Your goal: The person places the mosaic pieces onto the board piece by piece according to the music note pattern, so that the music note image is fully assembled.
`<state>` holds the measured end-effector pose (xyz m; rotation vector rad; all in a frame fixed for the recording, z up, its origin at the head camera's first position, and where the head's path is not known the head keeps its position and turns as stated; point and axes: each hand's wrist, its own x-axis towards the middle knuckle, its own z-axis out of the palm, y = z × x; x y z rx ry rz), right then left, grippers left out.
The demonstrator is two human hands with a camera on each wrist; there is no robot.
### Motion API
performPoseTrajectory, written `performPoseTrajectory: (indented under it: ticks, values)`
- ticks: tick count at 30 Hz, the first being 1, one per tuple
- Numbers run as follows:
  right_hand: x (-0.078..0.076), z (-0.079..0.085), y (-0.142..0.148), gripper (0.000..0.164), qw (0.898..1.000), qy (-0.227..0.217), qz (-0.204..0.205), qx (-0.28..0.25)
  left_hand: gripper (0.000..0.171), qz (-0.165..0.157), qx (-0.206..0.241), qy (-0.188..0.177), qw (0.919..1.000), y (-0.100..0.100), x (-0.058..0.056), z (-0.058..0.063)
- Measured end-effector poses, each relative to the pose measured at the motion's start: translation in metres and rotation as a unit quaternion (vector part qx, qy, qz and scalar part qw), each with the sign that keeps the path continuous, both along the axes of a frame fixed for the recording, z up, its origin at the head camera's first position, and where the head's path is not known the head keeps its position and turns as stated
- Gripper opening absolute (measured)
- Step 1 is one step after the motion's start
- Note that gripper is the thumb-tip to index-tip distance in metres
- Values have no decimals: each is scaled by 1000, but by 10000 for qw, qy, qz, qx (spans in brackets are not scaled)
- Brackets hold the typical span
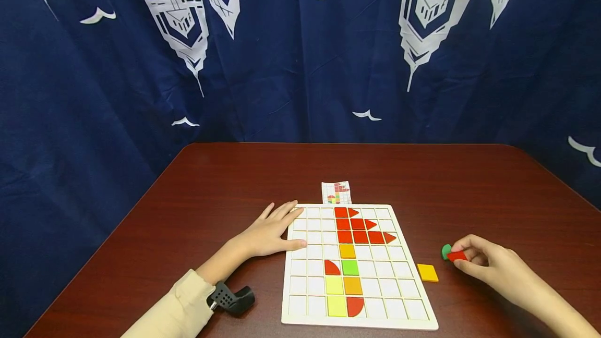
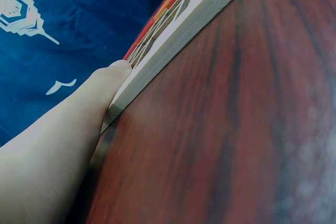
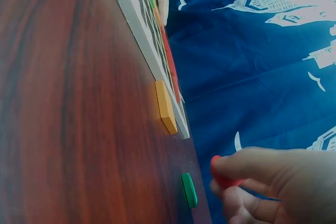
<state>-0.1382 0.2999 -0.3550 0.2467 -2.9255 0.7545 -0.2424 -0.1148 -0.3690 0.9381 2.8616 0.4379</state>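
Observation:
My left hand (image 1: 272,233) rests on the left edge of a white grid board (image 1: 310,265), fingers spread and thumb lying on the squares. In the left wrist view the thumb (image 2: 113,80) touches the board's rim. Off the board's right side, my right hand (image 1: 488,260) pinches a red piece (image 1: 456,256) between thumb and fingers, which partly hide its shape. A green piece (image 3: 189,190) with a curved edge lies on the table beside those fingertips. Between the board and this hand lies an orange-yellow square tile (image 1: 427,273).
On the board sit red squares (image 1: 344,237), red triangles (image 1: 389,237), red quarter-rounds (image 1: 355,306), and yellow, orange and green squares. A small pattern card (image 1: 336,192) lies at the board's far edge. The brown table (image 1: 235,171) ends at a dark blue curtain (image 1: 300,67).

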Motion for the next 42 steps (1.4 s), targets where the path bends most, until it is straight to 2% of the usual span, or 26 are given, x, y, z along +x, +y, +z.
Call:
performPoseTrajectory:
  ticks: [3,6,10,14,17,24,26,30,37,42]
  values:
    - [0,2,-3,19,9992,-201,-52,-339,83,24,-11,9,10000,0,1,0]
    - [0,3,-8,19,9958,-300,97,-863,83,19,-24,31,10000,-1,0,0]
    - [0,2,-17,22,9874,-104,494,-1496,83,-6,6,22,10000,-1,0,-1]
    - [0,7,-30,31,9855,91,660,-1563,83,-7,26,25,10000,-3,0,-3]
    - [0,13,-40,28,9837,-94,650,-1673,83,-17,20,79,10000,-4,-1,-3]
    - [-8,25,-72,20,9570,-674,1202,-2553,83,30,-16,95,9999,-4,-1,-1]
    - [-10,27,-83,20,9544,-738,1343,-2562,83,15,1,65,10000,-3,-1,0]
    - [-16,31,-108,21,9563,-871,1445,-2387,82,-21,25,31,10000,-2,0,0]
    - [-24,27,-149,16,9469,-1100,1839,-2396,82,-1,4,16,10000,-1,0,-1]
    - [-30,20,-174,8,9507,-1066,2028,-2089,82,34,6,42,10000,0,0,-1]
